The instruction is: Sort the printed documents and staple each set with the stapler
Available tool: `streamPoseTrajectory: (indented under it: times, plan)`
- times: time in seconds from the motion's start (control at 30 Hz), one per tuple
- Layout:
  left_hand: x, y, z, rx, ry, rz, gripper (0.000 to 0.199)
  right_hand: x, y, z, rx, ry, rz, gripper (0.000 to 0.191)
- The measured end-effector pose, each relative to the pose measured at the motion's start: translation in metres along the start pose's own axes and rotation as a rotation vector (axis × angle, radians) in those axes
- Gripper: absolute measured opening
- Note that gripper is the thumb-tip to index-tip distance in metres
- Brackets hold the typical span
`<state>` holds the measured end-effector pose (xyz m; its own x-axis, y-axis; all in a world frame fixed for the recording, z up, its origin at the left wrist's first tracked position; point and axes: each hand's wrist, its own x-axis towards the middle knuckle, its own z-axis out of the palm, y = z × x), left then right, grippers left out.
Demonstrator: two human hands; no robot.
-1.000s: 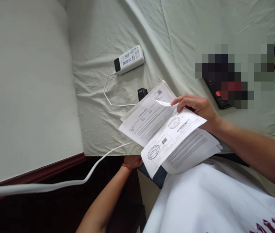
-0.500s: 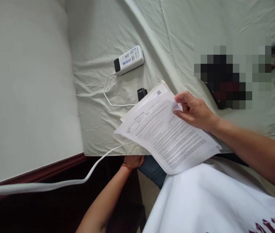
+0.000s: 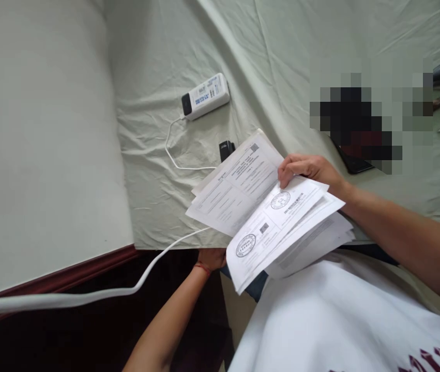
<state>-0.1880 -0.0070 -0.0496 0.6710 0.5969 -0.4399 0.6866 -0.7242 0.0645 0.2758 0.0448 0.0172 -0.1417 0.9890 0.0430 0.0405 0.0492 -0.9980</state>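
A stack of printed papers (image 3: 239,178) lies over the front edge of the cloth-covered table. Several sheets are folded back toward me, showing round stamps, a barcode and a small QR code. At the upper right part of the stack, my right hand (image 3: 310,170) is closed on the turned sheets, thumb and fingers pinching their edge. My left hand (image 3: 211,258), with a red string at the wrist, rests at the table's front edge just left of the papers. Its fingers are hidden, so I cannot see whether they grip anything.
A white power bank (image 3: 206,97) with a thin white cable lies behind the papers. A small black device (image 3: 226,151) sits against their far edge. A dark phone-like object (image 3: 353,161), partly pixelated, is at the right. A thick white cable (image 3: 142,281) crosses the front left.
My right hand has turned several sheets over toward me, exposing a page with stamps and a barcode. My left hand has barely moved.
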Motion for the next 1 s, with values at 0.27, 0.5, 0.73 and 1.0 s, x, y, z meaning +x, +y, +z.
streamPoseTrajectory:
  times: [0.27,0.5,0.73,1.0]
  plan:
    - [-0.002,0.003,-0.004,-0.011,-0.074,-0.047,0.041,0.0,0.003,-0.001,-0.059,-0.018,-0.008,0.009]
    - [-0.002,0.006,-0.008,-0.03,-0.119,-0.056,0.042,0.001,0.004,0.003,0.002,0.084,0.06,0.015]
    - [0.002,0.012,-0.023,-0.045,-0.181,-0.095,0.046,-0.001,0.008,0.001,-0.07,0.088,-0.071,0.011]
    - [0.007,0.018,-0.037,-0.058,-0.279,-0.148,0.043,-0.002,0.014,0.003,-0.071,0.084,-0.076,0.014]
